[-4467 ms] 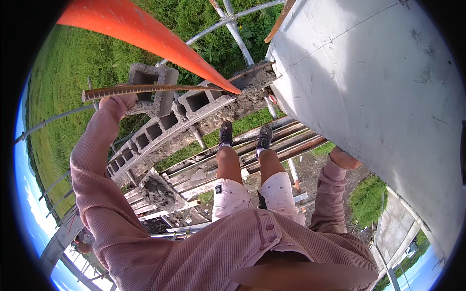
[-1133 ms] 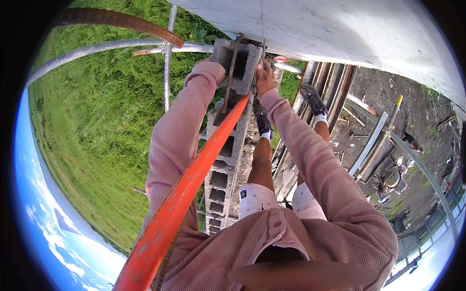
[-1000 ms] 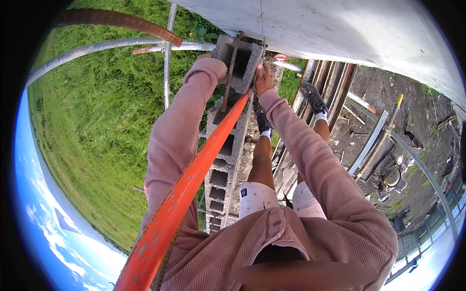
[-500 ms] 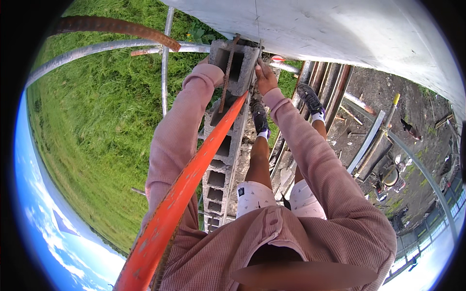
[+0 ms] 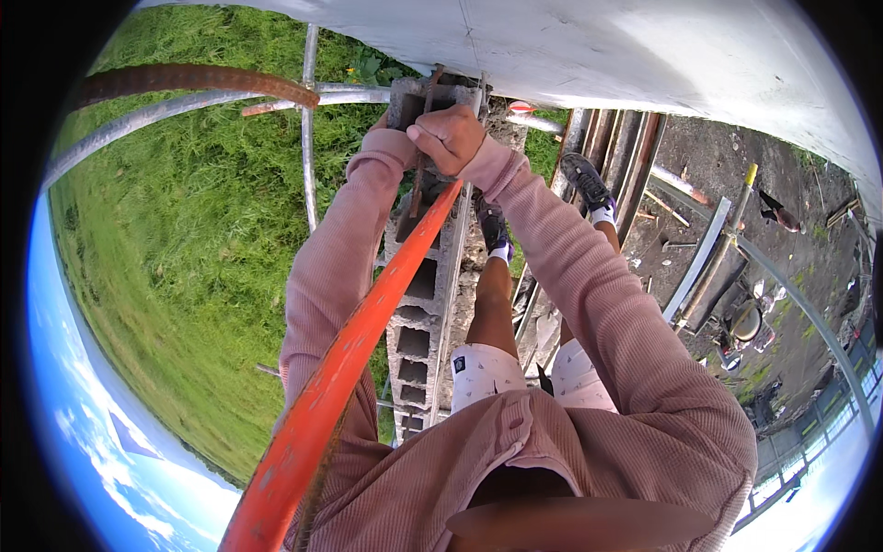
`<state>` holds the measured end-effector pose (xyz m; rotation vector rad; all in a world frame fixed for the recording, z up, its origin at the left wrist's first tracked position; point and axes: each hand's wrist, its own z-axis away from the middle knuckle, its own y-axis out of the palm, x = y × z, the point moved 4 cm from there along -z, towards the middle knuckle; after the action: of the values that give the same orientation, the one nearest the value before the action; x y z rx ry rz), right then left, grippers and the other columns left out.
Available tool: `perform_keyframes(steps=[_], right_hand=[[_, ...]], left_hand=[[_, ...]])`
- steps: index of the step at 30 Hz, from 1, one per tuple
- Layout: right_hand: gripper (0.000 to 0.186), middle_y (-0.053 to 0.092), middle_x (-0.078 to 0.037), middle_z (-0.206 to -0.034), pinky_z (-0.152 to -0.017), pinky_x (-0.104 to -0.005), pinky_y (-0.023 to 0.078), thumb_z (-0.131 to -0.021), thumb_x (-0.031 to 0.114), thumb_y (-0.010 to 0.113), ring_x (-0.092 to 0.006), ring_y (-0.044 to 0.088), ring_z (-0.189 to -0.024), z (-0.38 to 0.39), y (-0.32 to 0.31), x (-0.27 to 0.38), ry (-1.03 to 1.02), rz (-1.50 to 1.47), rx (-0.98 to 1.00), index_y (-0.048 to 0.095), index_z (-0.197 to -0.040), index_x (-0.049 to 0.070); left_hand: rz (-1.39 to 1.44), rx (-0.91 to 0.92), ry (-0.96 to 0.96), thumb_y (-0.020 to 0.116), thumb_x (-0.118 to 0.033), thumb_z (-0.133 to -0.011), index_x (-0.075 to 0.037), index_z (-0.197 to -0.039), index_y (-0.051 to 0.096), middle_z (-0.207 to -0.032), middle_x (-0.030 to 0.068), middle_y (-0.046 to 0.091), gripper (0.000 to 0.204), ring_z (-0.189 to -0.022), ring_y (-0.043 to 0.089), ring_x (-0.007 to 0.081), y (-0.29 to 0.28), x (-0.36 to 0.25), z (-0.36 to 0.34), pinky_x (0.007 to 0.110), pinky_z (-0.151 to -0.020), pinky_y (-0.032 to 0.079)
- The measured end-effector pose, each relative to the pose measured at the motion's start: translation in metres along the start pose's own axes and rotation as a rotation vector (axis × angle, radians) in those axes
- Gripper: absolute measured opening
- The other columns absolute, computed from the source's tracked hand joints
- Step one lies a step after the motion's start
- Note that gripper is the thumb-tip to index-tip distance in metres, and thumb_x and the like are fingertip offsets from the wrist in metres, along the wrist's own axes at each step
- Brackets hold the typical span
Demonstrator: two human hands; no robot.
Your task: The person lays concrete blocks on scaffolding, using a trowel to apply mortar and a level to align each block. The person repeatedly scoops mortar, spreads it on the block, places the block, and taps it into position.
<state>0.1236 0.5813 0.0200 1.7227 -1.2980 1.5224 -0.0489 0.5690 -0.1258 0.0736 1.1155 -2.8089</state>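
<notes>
A grey hollow concrete block [image 5: 405, 96] sits at the far end of the block wall, close to the white wall. My right hand [image 5: 449, 138] is closed in a fist over its top, and whatever its fingers may grip is hidden. My left hand [image 5: 381, 123] is at the block's left side, with its fingers out of sight behind the cuff and block. A rusty rebar [image 5: 417, 198] stands up beside the fist, through the block's hollow. An orange pole [image 5: 368, 322] slants from the lower left to just below my right hand.
Hollow blocks [image 5: 418, 276] run toward me in a row. The smooth white wall [image 5: 662, 46] bounds the far side. Metal scaffold pipes [image 5: 310, 138] and a thick rusty bar [image 5: 198, 77] cross the left, above grass. My feet stand by scaffold planks [image 5: 602, 152], with littered ground far below right.
My right hand has gone from the block's right side to its top and closed into a fist. The left hand stays at the left side.
</notes>
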Motion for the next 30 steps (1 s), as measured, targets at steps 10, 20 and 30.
perform_keyframes(steps=[10,20,30], right_hand=[[0.031,0.058,-0.018,-0.061,-0.052,-0.0422,0.046,-0.091,0.02,0.061,-0.0381,0.06,-0.056,0.008,0.007,-0.017,-0.075,0.036,-0.182,0.058,-0.068,0.001],[0.03,0.056,-0.019,-0.061,-0.055,-0.046,0.048,-0.09,0.022,0.06,-0.0403,0.058,-0.056,0.002,0.008,-0.02,-0.111,-0.072,-0.121,0.059,-0.068,0.001],[0.031,0.053,-0.02,-0.062,-0.057,-0.0431,0.044,-0.091,0.02,0.063,-0.0394,0.054,-0.058,0.036,-0.007,-0.03,0.039,0.043,-0.202,0.054,-0.07,0.0]], left_hand=[[-0.3,0.234,0.087,0.033,-0.042,-0.106,-0.029,-0.145,0.05,-0.151,-0.0052,0.052,0.044,-0.142,0.043,0.013,-0.022,-0.03,0.017,0.03,-0.121,0.03],[-0.456,0.138,0.137,0.037,-0.036,-0.106,-0.024,-0.147,0.049,-0.147,-0.0027,0.055,0.044,-0.137,0.048,0.0154,-0.019,-0.032,0.018,0.032,-0.115,0.037],[0.342,-0.059,0.034,0.057,-0.029,-0.1,-0.021,-0.149,0.049,-0.148,0.0031,0.056,0.05,-0.135,0.052,0.0171,-0.003,-0.007,0.006,0.035,-0.11,0.043]])
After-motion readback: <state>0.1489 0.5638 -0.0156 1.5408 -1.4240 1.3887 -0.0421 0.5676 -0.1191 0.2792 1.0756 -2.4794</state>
